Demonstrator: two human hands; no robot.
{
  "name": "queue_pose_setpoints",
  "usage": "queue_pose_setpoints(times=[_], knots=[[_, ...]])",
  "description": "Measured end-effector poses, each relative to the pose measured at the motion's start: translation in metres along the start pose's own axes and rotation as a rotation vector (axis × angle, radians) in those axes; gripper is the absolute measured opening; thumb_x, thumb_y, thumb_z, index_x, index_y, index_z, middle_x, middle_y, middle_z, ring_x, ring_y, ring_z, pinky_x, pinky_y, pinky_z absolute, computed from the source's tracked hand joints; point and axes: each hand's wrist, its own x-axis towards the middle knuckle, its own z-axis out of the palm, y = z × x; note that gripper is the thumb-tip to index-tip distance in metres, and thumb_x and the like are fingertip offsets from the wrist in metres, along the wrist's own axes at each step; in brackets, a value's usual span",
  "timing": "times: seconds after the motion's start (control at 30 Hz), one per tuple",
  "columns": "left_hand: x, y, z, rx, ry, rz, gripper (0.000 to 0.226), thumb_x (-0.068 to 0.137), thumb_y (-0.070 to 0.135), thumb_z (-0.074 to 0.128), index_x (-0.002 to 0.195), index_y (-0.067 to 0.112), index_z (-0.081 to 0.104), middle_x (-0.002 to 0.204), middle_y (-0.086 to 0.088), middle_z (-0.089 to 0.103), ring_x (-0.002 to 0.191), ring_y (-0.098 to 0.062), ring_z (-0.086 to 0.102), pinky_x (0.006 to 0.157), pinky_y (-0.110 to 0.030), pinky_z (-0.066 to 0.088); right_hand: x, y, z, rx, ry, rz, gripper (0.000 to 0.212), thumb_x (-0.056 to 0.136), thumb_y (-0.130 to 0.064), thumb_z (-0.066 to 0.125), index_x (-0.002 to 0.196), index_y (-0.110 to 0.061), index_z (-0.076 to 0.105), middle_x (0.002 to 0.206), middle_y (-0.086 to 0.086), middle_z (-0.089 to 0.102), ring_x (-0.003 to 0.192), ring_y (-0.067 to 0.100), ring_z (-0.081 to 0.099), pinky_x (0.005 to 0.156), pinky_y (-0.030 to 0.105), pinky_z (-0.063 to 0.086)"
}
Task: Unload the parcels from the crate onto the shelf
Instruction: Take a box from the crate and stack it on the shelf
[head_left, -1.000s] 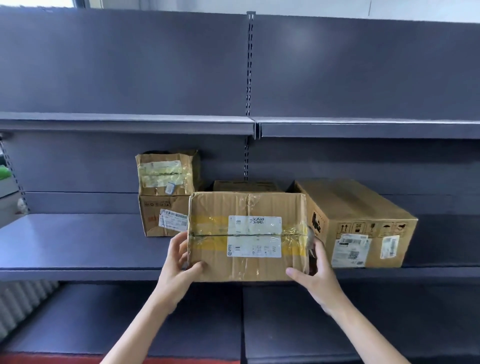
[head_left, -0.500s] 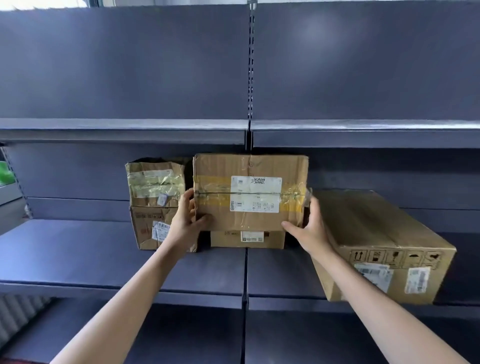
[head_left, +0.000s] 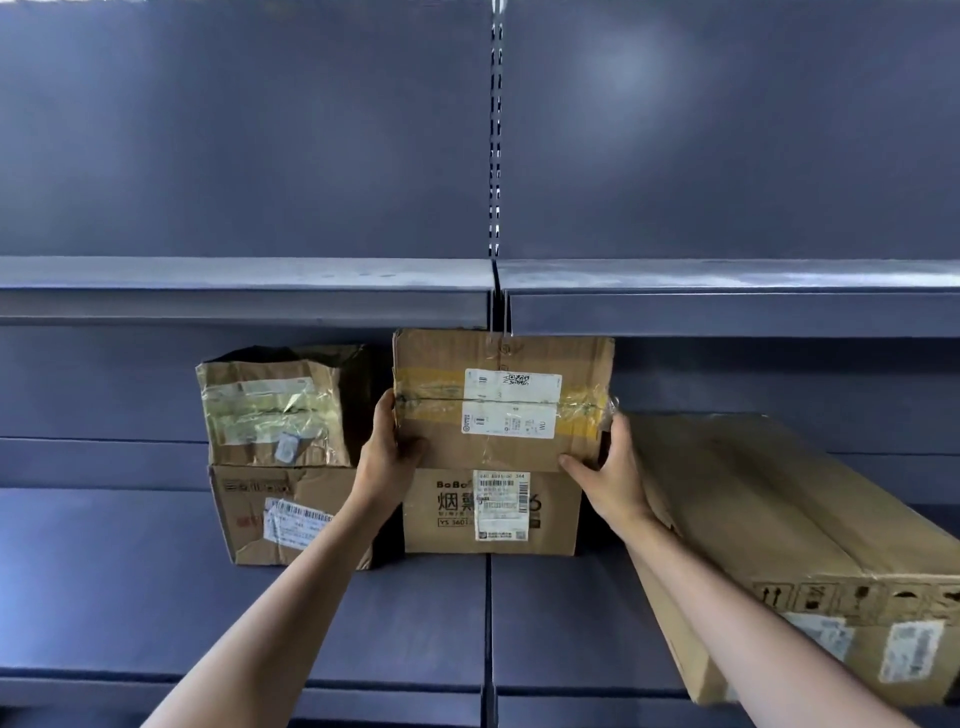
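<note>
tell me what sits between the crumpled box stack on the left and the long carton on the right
In the head view, the BoBo-printed box with the taped parcel on top, gripped by both hands.

You have five cardboard boxes (head_left: 503, 400) before you, two hands (head_left: 387, 457), and two shelves (head_left: 244, 613).

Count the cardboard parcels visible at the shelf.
5: crumpled parcel atop a torn box at left; taped parcel held on the printed box; long box at right. Others may hide behind.

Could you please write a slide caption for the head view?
Both hands set a taped parcel atop a printed carton on the shelf.
</note>
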Motion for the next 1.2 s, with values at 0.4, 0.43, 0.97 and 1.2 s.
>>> queue_pose_setpoints(times=[0.4, 0.43, 0.97, 1.2], knots=[[0.015, -0.02, 0.011, 0.106, 0.025, -0.018, 0.072, 0.086, -0.002, 0.053, 0.146, 0.013, 0.017, 0.124, -0.014, 0.056, 0.108, -0.032, 0.056, 0.086, -0.038, 0.047, 0.022, 0.025, 0.017, -0.053, 0.016, -0.02, 0.059, 0.068, 0.0, 0.076, 0.117, -0.007, 0.043, 0.109, 0.0, 0.054, 0.104, 0.016, 0.053, 0.079, 0.021, 0.04], [0.016, -0.02, 0.012, 0.115, 0.024, -0.025, 0.072, 0.087, 0.0, 0.054, 0.147, 0.013, 0.016, 0.125, -0.016, 0.056, 0.108, -0.033, 0.056, 0.087, -0.04, 0.048, 0.023, 0.025, 0.018, -0.052, 0.02, -0.026, 0.065, 0.068, 0.0, 0.076, 0.122, -0.007, 0.042, 0.112, 0.0, 0.054, 0.107, 0.017, 0.052, 0.083, 0.023, 0.04], [0.018, -0.027, 0.013, 0.16, 0.027, -0.001, 0.072, 0.09, 0.005, 0.055, 0.147, 0.012, 0.013, 0.127, -0.019, 0.056, 0.111, -0.037, 0.056, 0.086, -0.038, 0.044, 0.019, 0.029, 0.023, -0.034, 0.042, -0.062, 0.082, 0.072, -0.002, 0.074, 0.141, -0.006, 0.029, 0.139, 0.009, 0.046, 0.13, 0.021, 0.04, 0.109, 0.035, 0.032], [0.018, -0.027, 0.014, 0.153, 0.031, -0.024, 0.072, 0.09, 0.005, 0.054, 0.148, 0.014, 0.012, 0.126, -0.02, 0.057, 0.109, -0.039, 0.057, 0.083, -0.033, 0.043, 0.016, 0.024, 0.025, 0.002, 0.055, -0.077, 0.081, 0.072, 0.003, 0.072, 0.141, -0.01, 0.03, 0.132, 0.002, 0.05, 0.123, 0.013, 0.044, 0.099, 0.014, 0.031]])
